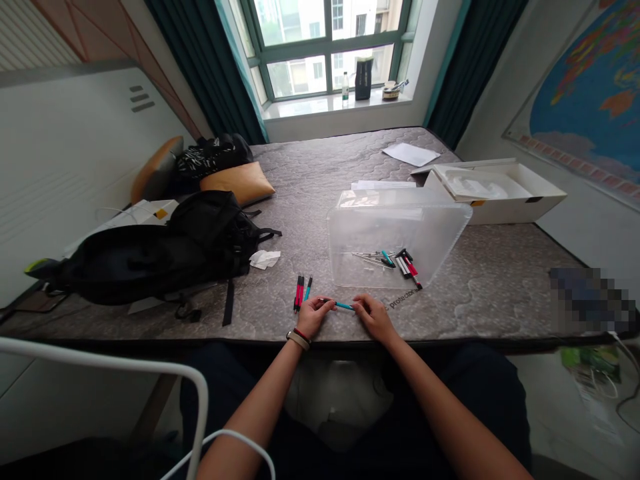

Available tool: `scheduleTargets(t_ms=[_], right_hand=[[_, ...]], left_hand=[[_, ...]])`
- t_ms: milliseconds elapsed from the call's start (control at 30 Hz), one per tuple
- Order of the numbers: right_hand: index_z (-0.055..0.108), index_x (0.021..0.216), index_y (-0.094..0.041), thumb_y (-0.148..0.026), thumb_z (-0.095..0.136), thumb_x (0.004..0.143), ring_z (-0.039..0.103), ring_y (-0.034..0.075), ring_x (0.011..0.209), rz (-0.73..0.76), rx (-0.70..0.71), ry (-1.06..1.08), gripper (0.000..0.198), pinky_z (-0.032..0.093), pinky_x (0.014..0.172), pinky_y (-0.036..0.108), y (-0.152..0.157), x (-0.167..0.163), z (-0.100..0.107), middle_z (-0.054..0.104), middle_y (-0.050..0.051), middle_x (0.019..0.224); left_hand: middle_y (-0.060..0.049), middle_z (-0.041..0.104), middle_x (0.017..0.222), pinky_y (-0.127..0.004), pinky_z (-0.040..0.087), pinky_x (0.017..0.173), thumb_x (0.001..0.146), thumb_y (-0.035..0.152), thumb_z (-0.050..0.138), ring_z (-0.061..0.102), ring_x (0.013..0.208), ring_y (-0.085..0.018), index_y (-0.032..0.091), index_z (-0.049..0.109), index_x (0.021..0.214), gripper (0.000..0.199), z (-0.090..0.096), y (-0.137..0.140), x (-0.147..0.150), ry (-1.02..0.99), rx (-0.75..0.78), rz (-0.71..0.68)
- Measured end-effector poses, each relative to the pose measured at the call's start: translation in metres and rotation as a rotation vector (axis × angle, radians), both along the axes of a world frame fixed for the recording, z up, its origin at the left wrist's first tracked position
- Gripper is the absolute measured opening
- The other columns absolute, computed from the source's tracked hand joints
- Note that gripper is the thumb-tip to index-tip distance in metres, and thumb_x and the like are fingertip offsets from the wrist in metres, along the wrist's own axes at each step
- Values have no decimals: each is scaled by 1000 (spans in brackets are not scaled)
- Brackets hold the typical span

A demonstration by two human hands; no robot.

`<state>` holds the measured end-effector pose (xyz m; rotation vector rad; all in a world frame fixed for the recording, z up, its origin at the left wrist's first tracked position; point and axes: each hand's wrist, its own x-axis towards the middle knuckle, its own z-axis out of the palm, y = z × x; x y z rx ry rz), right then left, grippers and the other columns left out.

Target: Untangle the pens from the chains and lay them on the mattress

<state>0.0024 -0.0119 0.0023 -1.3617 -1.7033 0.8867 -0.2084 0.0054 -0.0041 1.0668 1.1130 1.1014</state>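
Note:
Between my hands lies a teal pen (343,305), held level just above the mattress near its front edge. My left hand (315,315) pinches one end, and my right hand (373,317) pinches the other. Left of my left hand, two red pens (299,291) and a teal pen with a dark tip (307,288) lie side by side. Beyond my hands, a clear plastic bin (395,223) rests on its side. Inside it are a teal pen part (387,259), red and white pen pieces (409,267) and several thin refills (373,260).
An unzipped black backpack (200,233) spreads across the left, with a crumpled tissue (265,259) beside it. At the right stands an open white box (505,193). A blurred dark object (593,299) lies near the right edge. A white tube frame (125,357) crosses the lower left.

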Motion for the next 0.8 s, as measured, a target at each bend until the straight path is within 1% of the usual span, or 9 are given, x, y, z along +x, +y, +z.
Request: scheduleTargets(t_ms=[67, 133, 233, 400, 567, 633, 700, 733, 800], right_hand=[[63, 102, -21, -44, 59, 88, 61, 17, 71, 17, 48, -26, 27, 46, 68, 27, -2, -1, 1, 68, 3, 84], [65, 97, -22, -42, 57, 89, 62, 18, 75, 42, 66, -66, 23, 45, 71, 27, -3, -1, 1, 69, 4, 87], [66, 93, -22, -39, 49, 94, 63, 19, 76, 64, 40, -146, 23, 43, 71, 27, -3, -2, 0, 69, 3, 82], [66, 91, -24, -40, 43, 97, 63, 19, 72, 86, 6, -249, 29, 40, 67, 27, -1, -3, 3, 69, 3, 78], [67, 91, -23, -46, 48, 93, 61, 19, 77, 134, 34, -243, 30, 41, 71, 27, -5, -7, 9, 68, 4, 82], [67, 97, -23, -47, 45, 94, 62, 19, 81, 163, 38, -164, 32, 43, 75, 28, -4, -7, 8, 69, 4, 87], [64, 108, -23, -45, 38, 97, 63, 18, 79, 146, 7, -56, 36, 45, 74, 28, 2, -2, 9, 69, 4, 88], [63, 112, -23, -45, 35, 98, 63, 18, 76, 109, -7, -22, 38, 46, 72, 27, 9, 2, 11, 69, 4, 87], [63, 109, -20, -45, 39, 96, 62, 18, 70, -6, 7, -32, 37, 46, 68, 27, 31, 15, 18, 69, 4, 84]], left_hand=[[-7, 74, 81, -30, 53, 76, 71, 38, 78, 72, 76, -20, 13, 69, 87, 31, 0, 0, 0, -12, 0, 43], [-7, 74, 81, -31, 53, 77, 71, 38, 79, 71, 77, -21, 13, 69, 88, 32, 1, 0, -1, -21, -2, 49], [-8, 73, 82, -33, 53, 78, 70, 39, 79, 71, 77, -22, 13, 70, 87, 32, 3, 0, -2, -20, -10, 37], [-9, 72, 82, -34, 52, 79, 71, 41, 78, 70, 77, -21, 13, 70, 87, 33, 4, 0, -3, -25, -4, 47], [-8, 71, 86, -31, 51, 83, 73, 44, 76, 68, 82, -19, 15, 71, 96, 38, 5, -1, 3, -38, 13, 98], [-9, 71, 98, -31, 50, 87, 74, 47, 74, 67, 89, -19, 15, 70, 96, 38, 4, -1, 7, -114, -7, 153], [-11, 67, 115, -34, 49, 93, 76, 48, 72, 67, 99, -21, 16, 66, 94, 37, 4, 0, 9, -263, -49, 170], [-12, 64, 122, -36, 49, 95, 77, 49, 71, 66, 104, -22, 17, 64, 92, 37, 4, -1, 9, -341, -73, 159], [-13, 62, 126, -40, 48, 96, 78, 49, 70, 66, 107, -24, 17, 58, 90, 36, 3, -1, 8, -456, -119, 123]])
